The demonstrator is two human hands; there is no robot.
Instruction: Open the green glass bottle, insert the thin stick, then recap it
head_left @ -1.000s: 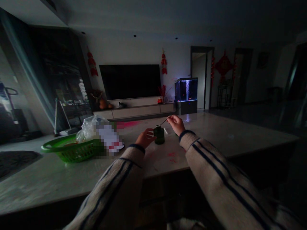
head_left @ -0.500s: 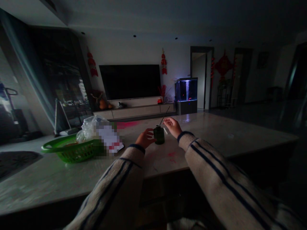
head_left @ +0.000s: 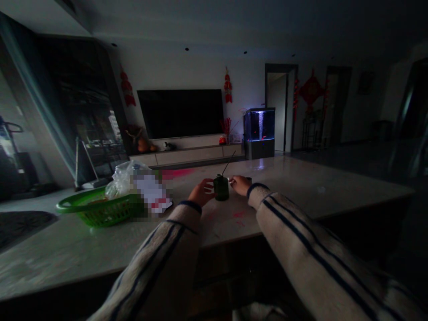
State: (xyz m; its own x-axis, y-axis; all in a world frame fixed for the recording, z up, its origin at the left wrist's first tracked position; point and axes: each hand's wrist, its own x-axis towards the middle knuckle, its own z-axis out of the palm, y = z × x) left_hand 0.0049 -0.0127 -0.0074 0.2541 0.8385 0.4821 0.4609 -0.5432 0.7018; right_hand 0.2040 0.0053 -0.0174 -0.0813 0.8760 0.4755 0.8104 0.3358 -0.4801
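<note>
A dark green glass bottle [head_left: 221,189] with a narrow neck stands upright on the table. One thin dark stick [head_left: 229,162] leans out of its mouth toward the upper right. My left hand [head_left: 202,192] is curled against the bottle's left side, holding it there. On the other side, my right hand [head_left: 241,184] is low beside the bottle, its fingertips pinched at a small white piece [head_left: 229,179], too small to name. Partly hidden behind the right hand is a small dark round object [head_left: 248,179].
A green plastic basket [head_left: 103,211] with a clear plastic bag [head_left: 122,178] in it stands to the left. Against it leans a blurred-out white packet [head_left: 152,191]. The pale tabletop [head_left: 301,187] has pink stains. A lit fish tank [head_left: 261,125] and a television [head_left: 180,113] are beyond.
My right hand has come down from beside the stick to the white piece that lay on the table right of the bottle. The left hand stays at the bottle.
</note>
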